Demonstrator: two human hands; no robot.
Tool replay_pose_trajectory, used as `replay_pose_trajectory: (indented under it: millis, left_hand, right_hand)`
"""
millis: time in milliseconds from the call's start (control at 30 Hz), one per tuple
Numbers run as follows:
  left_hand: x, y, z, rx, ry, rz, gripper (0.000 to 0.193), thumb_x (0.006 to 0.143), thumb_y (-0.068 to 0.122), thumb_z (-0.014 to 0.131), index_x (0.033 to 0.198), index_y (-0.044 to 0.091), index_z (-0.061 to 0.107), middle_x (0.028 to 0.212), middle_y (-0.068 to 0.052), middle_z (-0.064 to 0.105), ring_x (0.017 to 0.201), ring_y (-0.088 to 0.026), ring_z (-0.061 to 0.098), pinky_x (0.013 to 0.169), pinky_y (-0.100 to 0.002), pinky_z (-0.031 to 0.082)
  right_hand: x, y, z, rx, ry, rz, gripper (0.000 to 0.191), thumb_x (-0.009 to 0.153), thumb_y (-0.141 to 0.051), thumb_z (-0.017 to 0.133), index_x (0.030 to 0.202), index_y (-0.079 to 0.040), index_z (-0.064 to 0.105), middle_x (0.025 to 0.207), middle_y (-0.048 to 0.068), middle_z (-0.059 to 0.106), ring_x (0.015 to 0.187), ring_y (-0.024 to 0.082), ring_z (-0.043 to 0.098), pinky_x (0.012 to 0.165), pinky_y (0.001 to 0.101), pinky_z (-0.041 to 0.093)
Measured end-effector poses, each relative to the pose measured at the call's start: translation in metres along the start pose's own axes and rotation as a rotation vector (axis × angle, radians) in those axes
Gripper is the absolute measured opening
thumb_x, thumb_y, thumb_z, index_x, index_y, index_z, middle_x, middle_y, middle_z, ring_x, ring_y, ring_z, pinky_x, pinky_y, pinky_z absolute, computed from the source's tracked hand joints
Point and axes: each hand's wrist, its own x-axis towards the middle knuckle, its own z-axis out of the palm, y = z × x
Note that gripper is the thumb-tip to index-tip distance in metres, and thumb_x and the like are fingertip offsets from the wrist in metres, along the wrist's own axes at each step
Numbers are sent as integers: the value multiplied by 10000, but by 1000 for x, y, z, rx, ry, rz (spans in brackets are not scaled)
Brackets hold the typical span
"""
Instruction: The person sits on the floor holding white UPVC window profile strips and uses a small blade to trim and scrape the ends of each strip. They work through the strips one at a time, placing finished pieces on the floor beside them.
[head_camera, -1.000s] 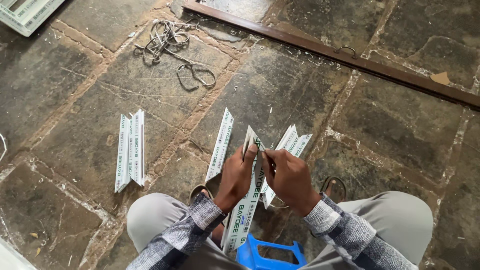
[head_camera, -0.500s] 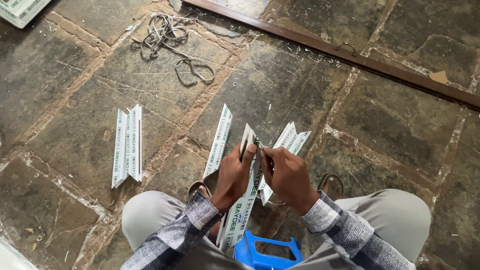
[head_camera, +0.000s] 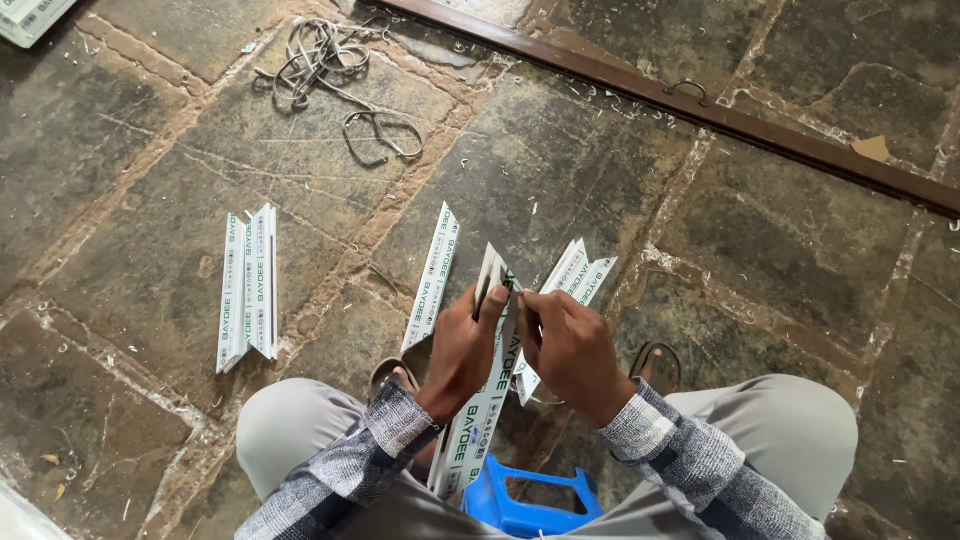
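A blue plastic stool (head_camera: 525, 505) is showing between the knees. Just above it, the left hand (head_camera: 462, 350) and right hand (head_camera: 570, 350) are both gripping a white strip (head_camera: 488, 400), fingers closed at its upper end. More white strips are lying on the stone floor (head_camera: 120, 130): one (head_camera: 432, 275) beside the hands, a pair (head_camera: 578, 275) behind, another pair (head_camera: 248, 285) well left. Farther off, a wire tangle (head_camera: 335, 75) and a dark metal bar (head_camera: 700, 105) are lying.

My sleeves (head_camera: 375, 440) are a grey, white and dark plaid flannel, buttoned at the cuffs. I wear light grey trousers (head_camera: 790, 435) and dark sandals (head_camera: 657, 362).
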Motion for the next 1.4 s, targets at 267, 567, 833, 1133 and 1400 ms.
replay_pose_trajectory:
  millis: [267,567,833,1133,1400]
  left_hand:
    - [5,-3,0,-52,29,-17,630,998,594,435,983,10,670,614,-83,581,585,-163,554,529,-364,430]
    - [7,-4,-5,-74,52,-16,621,1015,569,440,928,-14,635,648,-70,602,622,-148,578,568,-347,471]
    - [8,-10,-12,-129,58,22,637,1026,594,411,907,0,607,652,-39,572,620,-126,560,553,-334,460]
    - [5,-4,-28,-195,116,140,648,1074,595,365,908,7,579,690,7,511,624,-104,483,538,-296,385]
    - [2,-7,-17,-221,22,12,575,1043,552,402,903,23,580,683,7,522,621,-93,494,543,-299,412]
  right_hand:
    - [2,3,1,-18,-55,-2,130,961,-22,710,994,5,587,757,119,629,666,279,657,560,394,503]
    - [-3,3,-7,35,-117,-11,141,929,-36,696,1035,28,627,766,129,644,670,286,662,563,395,518]
    - [-19,11,-1,-6,-152,-9,171,895,-31,695,1037,28,619,799,156,669,695,311,676,576,408,532]
    - [-40,36,7,-85,-371,329,136,963,-120,668,1028,-9,624,676,167,672,636,341,673,565,456,510]
    - [-41,34,-17,872,-124,722,189,1057,-137,580,1154,19,628,882,3,721,734,82,626,620,284,499]
